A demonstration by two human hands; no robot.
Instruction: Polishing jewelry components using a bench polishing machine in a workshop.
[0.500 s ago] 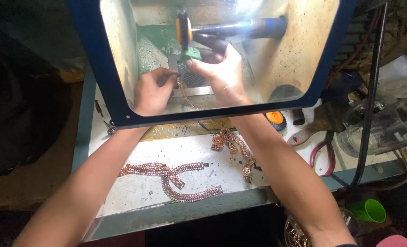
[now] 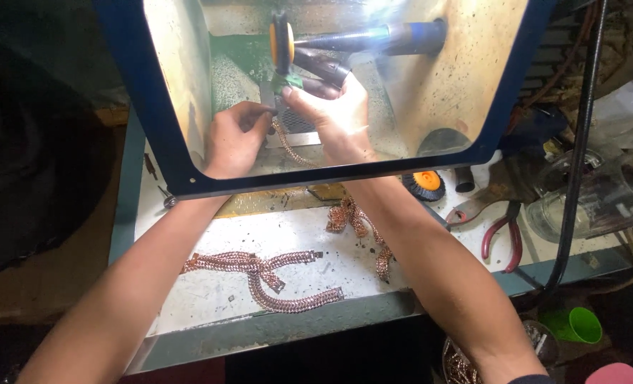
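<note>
Holding a copper-coloured chain bracelet (image 2: 288,146) between them, both hands work behind the clear shield (image 2: 473,85) of a polishing box. The left hand (image 2: 234,139) pinches one end of the bracelet with closed fingers, and the right hand (image 2: 334,107) grips the other end just under the orange polishing wheel (image 2: 282,44); a length of chain hangs down below the two hands toward the metal plate beneath them. Compared with half a second ago, the hands sit in almost the same spot, with the bracelet kept up at the wheel's lower edge, so the same stretch of chain appears to remain under polishing rather than being swapped out. Nearer the body than the hands, more bracelets (image 2: 266,281) lie on the white bench top (image 2: 209,302), with another bunch (image 2: 355,220) beside the right forearm. Beyond the right wrist rest a spare orange brush wheel (image 2: 424,185) and red-handled pliers (image 2: 501,238).
</note>
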